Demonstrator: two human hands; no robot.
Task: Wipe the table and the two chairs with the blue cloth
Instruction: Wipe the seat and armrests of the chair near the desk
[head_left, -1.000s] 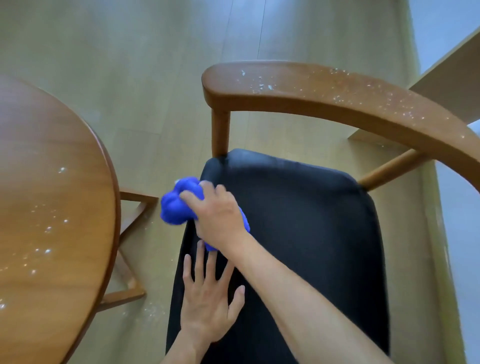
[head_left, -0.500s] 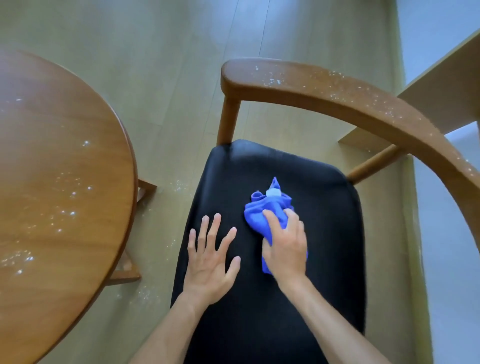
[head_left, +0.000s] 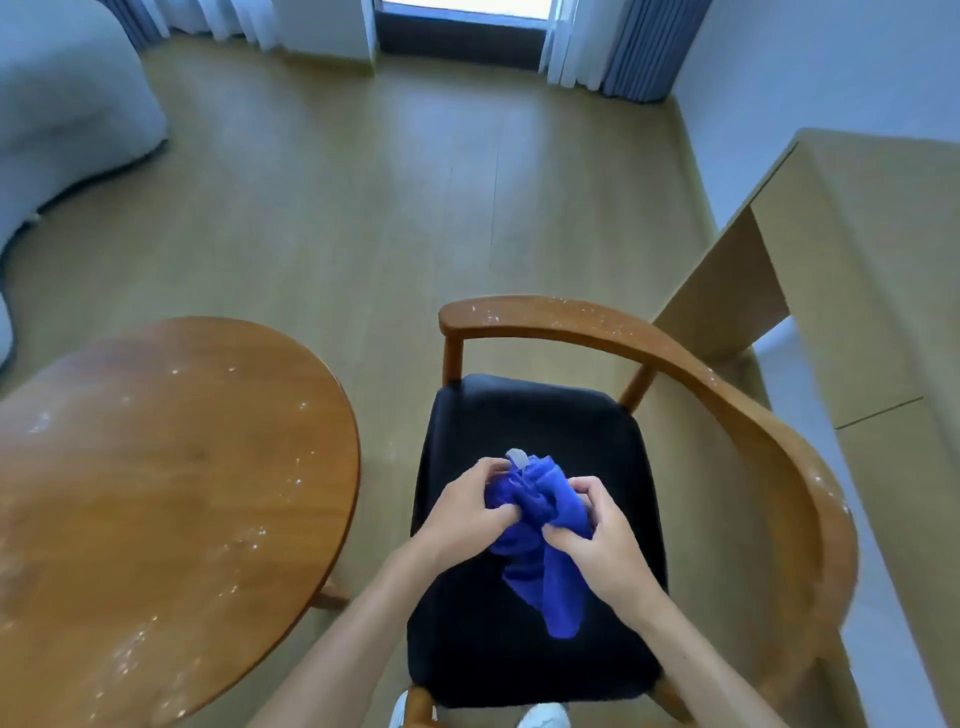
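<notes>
A bunched blue cloth (head_left: 540, 525) with a small white tag hangs above the black seat (head_left: 524, 649) of a wooden armchair. My left hand (head_left: 460, 512) grips its left side and my right hand (head_left: 597, 540) pinches its right side, with one end trailing down toward me. White crumbs speckle the chair's curved wooden backrest (head_left: 691, 358). To the left stands the round wooden table (head_left: 156, 467), whose top carries scattered white specks. No second chair is in view.
A light wooden desk (head_left: 852, 291) stands close behind the chair on the right, by the wall. A grey bed or sofa (head_left: 62, 104) fills the far left. Curtains and a window run along the far wall, with wooden floor between.
My right hand has lifted the cloth off the seat and my left hand, which lay flat on the seat, now grips it too. The camera has tilted up, showing more of the room.
</notes>
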